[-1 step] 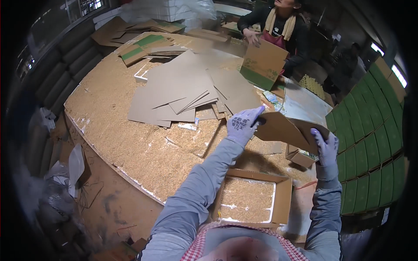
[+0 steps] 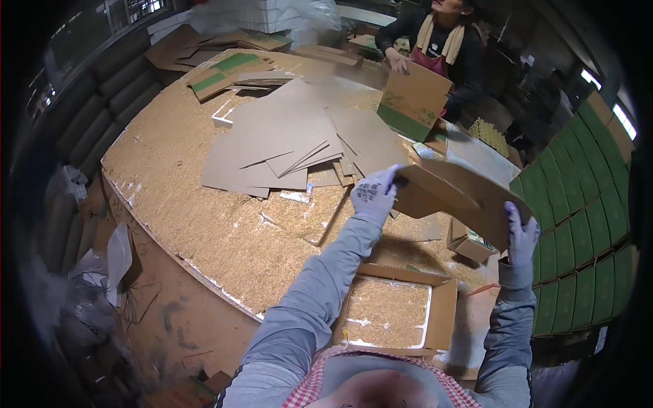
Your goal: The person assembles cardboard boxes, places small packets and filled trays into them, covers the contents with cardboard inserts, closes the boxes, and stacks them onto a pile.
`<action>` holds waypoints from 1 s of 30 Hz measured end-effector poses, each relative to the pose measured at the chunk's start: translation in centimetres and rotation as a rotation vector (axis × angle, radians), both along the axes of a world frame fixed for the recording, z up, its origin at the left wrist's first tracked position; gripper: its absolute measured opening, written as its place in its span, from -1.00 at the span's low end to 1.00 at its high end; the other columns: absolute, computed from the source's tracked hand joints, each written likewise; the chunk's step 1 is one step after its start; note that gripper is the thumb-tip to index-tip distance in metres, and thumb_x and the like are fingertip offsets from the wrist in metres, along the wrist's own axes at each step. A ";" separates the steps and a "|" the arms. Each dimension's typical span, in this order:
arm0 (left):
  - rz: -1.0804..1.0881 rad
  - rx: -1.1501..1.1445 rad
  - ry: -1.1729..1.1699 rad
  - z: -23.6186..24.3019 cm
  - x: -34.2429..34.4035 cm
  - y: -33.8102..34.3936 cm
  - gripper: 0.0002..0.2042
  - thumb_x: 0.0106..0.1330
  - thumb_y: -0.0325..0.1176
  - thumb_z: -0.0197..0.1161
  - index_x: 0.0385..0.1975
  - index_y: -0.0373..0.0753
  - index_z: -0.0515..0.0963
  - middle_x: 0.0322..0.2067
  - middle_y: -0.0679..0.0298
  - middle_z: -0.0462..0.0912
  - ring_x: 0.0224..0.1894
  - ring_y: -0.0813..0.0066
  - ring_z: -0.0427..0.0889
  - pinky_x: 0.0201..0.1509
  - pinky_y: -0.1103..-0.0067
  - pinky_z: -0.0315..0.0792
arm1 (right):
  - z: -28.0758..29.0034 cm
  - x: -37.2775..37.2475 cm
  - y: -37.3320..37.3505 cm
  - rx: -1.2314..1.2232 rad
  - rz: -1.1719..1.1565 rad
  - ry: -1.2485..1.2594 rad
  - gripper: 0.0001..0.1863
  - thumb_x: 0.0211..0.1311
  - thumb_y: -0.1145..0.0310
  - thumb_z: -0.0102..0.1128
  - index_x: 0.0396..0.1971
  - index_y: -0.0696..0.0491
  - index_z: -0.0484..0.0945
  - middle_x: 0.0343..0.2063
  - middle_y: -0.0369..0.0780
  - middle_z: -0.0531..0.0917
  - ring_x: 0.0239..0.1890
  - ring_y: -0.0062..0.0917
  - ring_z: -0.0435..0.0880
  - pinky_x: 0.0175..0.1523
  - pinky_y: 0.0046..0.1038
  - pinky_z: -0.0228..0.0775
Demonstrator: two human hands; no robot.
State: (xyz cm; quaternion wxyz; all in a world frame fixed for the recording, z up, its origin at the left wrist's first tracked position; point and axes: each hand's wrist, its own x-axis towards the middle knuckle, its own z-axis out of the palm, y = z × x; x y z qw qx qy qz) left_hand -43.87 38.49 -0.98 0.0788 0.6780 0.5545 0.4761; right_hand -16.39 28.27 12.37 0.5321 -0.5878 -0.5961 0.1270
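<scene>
Between my hands, above the table, is a bent brown cardboard sheet (image 2: 442, 190) with a fold or slit across it. My gloved left hand (image 2: 374, 195) grips its left end, and my gloved right hand (image 2: 522, 238) grips the right end. Just below, close to my body, sits an uncovered brown carton (image 2: 443, 313). Inside it lies a white-rimmed tray (image 2: 428, 316) filled with tan, shaving-like loose material. A small box (image 2: 469, 246) holding printed items stands below the sheet's right half.
Loose tan material (image 2: 204, 211) covers much of the table, with grey-brown cardboard sheets (image 2: 272, 129) piled on it. Across the table a co-worker (image 2: 469, 61) holds a brown and green carton (image 2: 413, 98). Green cartons (image 2: 571, 238) are stacked at the right.
My right hand has shifted slightly right and the cardboard sheet is spread wider, its right part tilted more into view. My left hand has barely moved.
</scene>
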 end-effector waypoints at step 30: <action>-0.598 -0.023 0.401 -0.5 -3.7 -19.2 -0.63 0.09 -0.34 0.30 -0.05 -0.11 0.52 -0.02 0.18 0.49 0.08 0.16 0.43 0.20 0.36 0.30 | -18.8 -7.0 -12.4 -0.765 0.653 -1.185 -0.16 0.16 -0.28 -0.11 0.33 -0.05 0.10 0.30 0.10 0.07 0.33 0.06 0.02 0.36 -0.07 -0.14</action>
